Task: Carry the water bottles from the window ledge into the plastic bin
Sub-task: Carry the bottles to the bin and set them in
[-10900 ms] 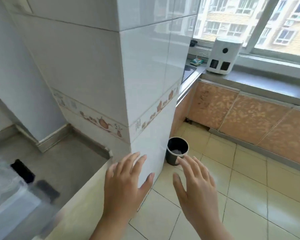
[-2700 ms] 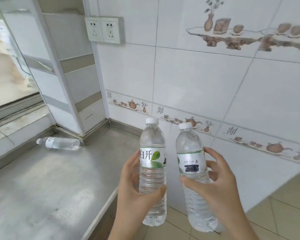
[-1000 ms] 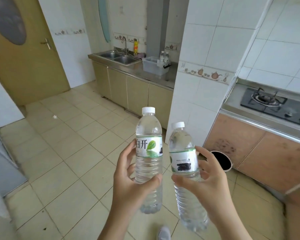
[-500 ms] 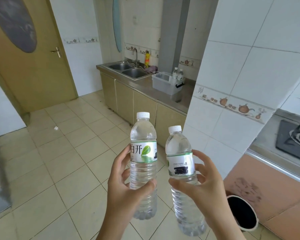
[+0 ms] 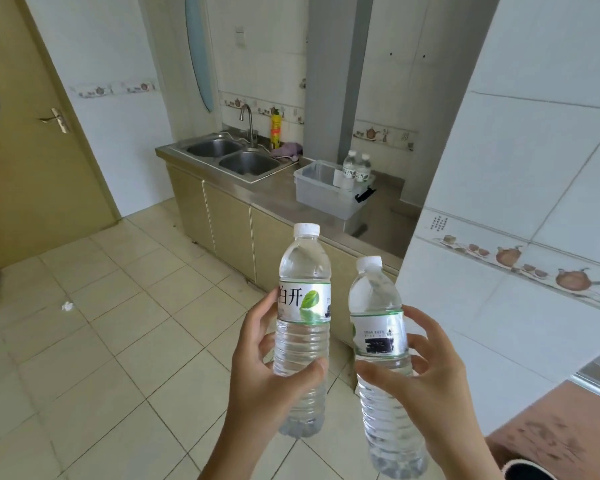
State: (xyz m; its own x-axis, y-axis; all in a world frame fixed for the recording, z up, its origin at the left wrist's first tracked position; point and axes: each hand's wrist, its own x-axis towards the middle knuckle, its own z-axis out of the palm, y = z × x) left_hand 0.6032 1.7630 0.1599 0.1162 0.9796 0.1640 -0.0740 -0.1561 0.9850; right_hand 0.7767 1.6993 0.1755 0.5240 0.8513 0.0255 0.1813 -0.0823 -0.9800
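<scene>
Head view, left to right: a brown wooden door point(image 5: 32, 140) stands at the far left, with bare beige floor tiles point(image 5: 94, 341) in front of it. Past them a steel double sink point(image 5: 232, 155) is set into the left end of the steel worktop point(image 5: 274, 199). Toward the worktop's right end sits the translucent plastic bin point(image 5: 321, 190), with two clear water bottles point(image 5: 356, 169) upright at its far right corner. In front, the left hand point(image 5: 271, 379) wraps its fingers point(image 5: 257, 327) round a clear white-capped bottle with a green leaf label point(image 5: 303, 327), and the right hand point(image 5: 426, 379) grasps a second clear bottle with a white label point(image 5: 378, 337). Both bottles are upright and well apart from the bin. Judging by this, two bottles are delivered and this pair is mid-carry. The floor ahead looks open; the white tiled pillar point(image 5: 520, 202) on the right crowds the path, so keep left of its corner
</scene>
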